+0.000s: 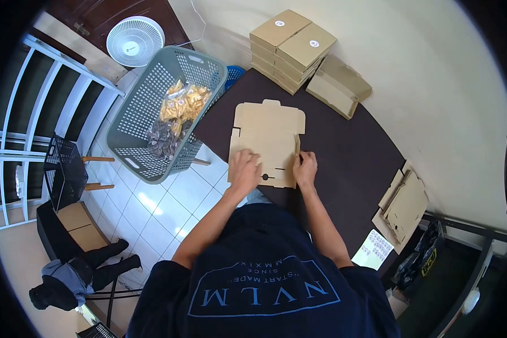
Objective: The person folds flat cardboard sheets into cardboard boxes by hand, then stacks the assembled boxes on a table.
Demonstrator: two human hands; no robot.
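Observation:
A flat, unfolded brown cardboard box (267, 138) lies on the dark table in front of me, its tab pointing away and a dark round hole near the edge closest to me. My left hand (245, 169) rests on the left part of the cardboard, fingers spread and a little blurred. At the right edge, my right hand (305, 168) pinches a narrow side flap that is folded up. An open empty box (338, 87) stands beyond, near the wall.
Stacked closed boxes (287, 42) with round stickers stand at the back of the table (343, 152). Flat cardboard blanks (404, 205) and a sticker sheet (373, 250) lie right. Left are a grey-green basket (135, 107) holding bagged goods, a fan (135, 44) and another person (67, 281).

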